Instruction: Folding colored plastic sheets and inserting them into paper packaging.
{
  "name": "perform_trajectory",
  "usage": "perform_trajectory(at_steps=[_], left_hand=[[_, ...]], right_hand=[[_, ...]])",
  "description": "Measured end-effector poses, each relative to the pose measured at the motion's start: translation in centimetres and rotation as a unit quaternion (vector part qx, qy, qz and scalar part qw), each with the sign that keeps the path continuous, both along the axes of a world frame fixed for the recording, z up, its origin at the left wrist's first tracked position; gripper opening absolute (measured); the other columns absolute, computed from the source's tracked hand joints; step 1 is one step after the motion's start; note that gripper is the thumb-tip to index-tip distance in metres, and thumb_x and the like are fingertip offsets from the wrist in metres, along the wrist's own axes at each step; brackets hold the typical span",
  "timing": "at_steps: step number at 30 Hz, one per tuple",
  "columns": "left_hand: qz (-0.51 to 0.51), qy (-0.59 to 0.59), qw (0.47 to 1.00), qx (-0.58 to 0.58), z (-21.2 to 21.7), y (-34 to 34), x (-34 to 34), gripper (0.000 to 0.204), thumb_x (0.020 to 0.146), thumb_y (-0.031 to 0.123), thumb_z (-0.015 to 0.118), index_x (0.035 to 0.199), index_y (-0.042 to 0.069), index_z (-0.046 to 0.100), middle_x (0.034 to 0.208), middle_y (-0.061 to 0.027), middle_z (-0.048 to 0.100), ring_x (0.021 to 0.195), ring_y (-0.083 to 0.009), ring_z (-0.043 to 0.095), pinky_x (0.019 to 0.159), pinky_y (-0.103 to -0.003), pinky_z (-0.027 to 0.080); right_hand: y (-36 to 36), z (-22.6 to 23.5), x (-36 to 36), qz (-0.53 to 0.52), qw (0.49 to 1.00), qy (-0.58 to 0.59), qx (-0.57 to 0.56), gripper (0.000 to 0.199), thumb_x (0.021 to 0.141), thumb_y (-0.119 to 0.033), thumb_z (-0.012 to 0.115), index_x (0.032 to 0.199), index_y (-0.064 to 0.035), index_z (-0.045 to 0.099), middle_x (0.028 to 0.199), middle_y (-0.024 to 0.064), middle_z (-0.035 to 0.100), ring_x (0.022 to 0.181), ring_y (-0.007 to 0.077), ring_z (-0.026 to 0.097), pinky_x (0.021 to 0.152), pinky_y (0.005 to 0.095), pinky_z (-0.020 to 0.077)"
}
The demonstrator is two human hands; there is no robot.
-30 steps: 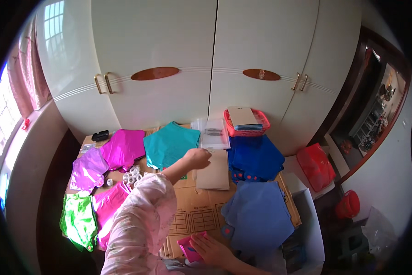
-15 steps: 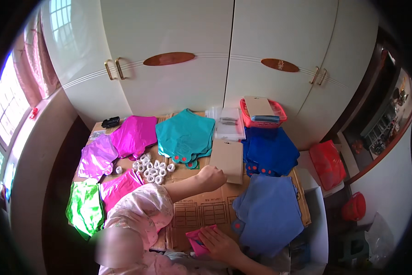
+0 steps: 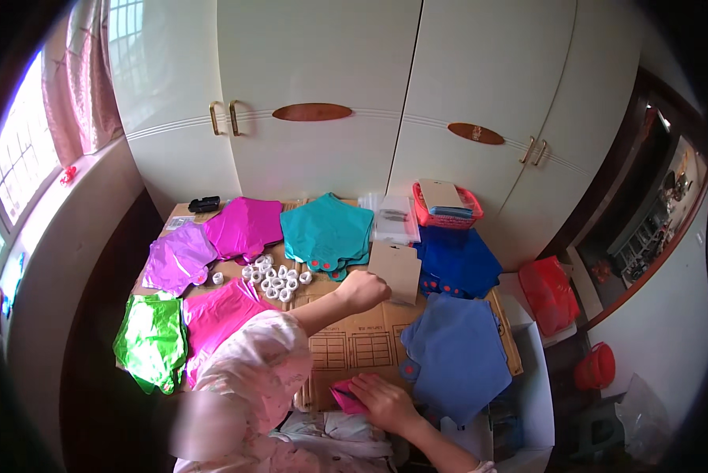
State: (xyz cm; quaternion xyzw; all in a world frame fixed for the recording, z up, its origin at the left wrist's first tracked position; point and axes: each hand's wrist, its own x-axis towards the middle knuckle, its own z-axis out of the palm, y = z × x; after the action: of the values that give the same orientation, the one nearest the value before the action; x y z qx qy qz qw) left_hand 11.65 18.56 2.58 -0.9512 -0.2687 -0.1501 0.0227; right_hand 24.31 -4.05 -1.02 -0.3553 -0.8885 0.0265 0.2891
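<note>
Left hand [image 3: 363, 290]: clenched on the lower corner of a brown card sheet [image 3: 396, 270], held over the cardboard work surface [image 3: 354, 343]. Right hand [image 3: 381, 400]: flat, pressing a folded pink foil piece [image 3: 344, 396] at the near edge.

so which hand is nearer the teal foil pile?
Left. The left hand sits just below the teal foil pile; the right hand rests far lower, on a pink piece.

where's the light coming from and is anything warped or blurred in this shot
Head view: daylight enters through the window at left, overexposed; the wardrobe doors bow from fisheye distortion; corners are vignetted black; a smeared blurred patch sits at bottom left beside the pink sleeve; the foil sheets are sharp.
</note>
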Motion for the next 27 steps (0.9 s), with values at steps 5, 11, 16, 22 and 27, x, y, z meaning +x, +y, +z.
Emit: perform_trajectory(at_steps=[5, 11, 16, 22, 27], left_hand=[[-0.033, -0.023, 0.998, 0.056, 3.7, -7.5, -6.3, 0.019, 0.073, 0.014, 0.058, 0.091, 0.013, 0.067, 0.091, -0.0015, 0.063, 0.094, -0.0208, 0.058, 0.076, -0.036, 0.046], [-0.027, -0.009, 0.998, 0.064, 1.2, -17.5, -13.6, 0.021, 0.075, 0.019, 0.062, 0.094, 0.018, 0.07, 0.097, 0.0026, 0.063, 0.099, -0.017, 0.055, 0.079, -0.033, 0.04], [0.087, -0.054, 0.993, 0.051, -2.7, -21.0, -14.7, 0.025, 0.074, 0.02, 0.063, 0.099, 0.015, 0.065, 0.102, 0.0006, 0.061, 0.098, -0.0157, 0.055, 0.08, -0.035, 0.042], [0.093, -0.085, 0.991, 0.041, -5.0, -24.2, -13.7, 0.036, 0.078, 0.024, 0.067, 0.11, 0.01, 0.061, 0.11, -0.0046, 0.059, 0.102, -0.017, 0.058, 0.082, -0.034, 0.044], [0.119, -0.107, 0.987, -0.018, -4.9, -24.6, -12.5, 0.044, 0.08, 0.026, 0.066, 0.117, 0.006, 0.057, 0.117, -0.0083, 0.057, 0.111, -0.0205, 0.055, 0.088, -0.036, 0.043]], right_hand=[[-0.4, 2.9, 2.8, -0.101, 0.944, 0.217, -0.226, 0.02, 0.084, -0.015, 0.066, 0.101, -0.0039, 0.064, 0.089, 0.0087, 0.068, 0.068, 0.0187, 0.065, 0.061, 0.0309, 0.0518], [5.5, 5.9, 0.8, -0.025, 0.734, 0.444, -0.514, 0.025, 0.087, -0.014, 0.063, 0.107, 0.0003, 0.058, 0.097, 0.0048, 0.064, 0.084, 0.0113, 0.06, 0.075, 0.0283, 0.0498], [9.3, 0.6, -2.8, -0.024, 0.742, 0.329, -0.584, 0.027, 0.084, -0.011, 0.065, 0.108, 0.0006, 0.057, 0.096, 0.0055, 0.064, 0.083, 0.0126, 0.06, 0.076, 0.0303, 0.0498], [8.1, -0.4, -4.2, -0.068, 0.78, 0.286, -0.553, 0.027, 0.082, -0.01, 0.066, 0.105, 0.0011, 0.056, 0.095, 0.0071, 0.063, 0.083, 0.0138, 0.06, 0.074, 0.0308, 0.0493], [8.1, -2.7, -3.2, -0.046, 0.801, 0.27, -0.533, 0.026, 0.081, -0.01, 0.065, 0.103, 0.0011, 0.056, 0.089, 0.0065, 0.064, 0.079, 0.0135, 0.06, 0.071, 0.031, 0.0492]])
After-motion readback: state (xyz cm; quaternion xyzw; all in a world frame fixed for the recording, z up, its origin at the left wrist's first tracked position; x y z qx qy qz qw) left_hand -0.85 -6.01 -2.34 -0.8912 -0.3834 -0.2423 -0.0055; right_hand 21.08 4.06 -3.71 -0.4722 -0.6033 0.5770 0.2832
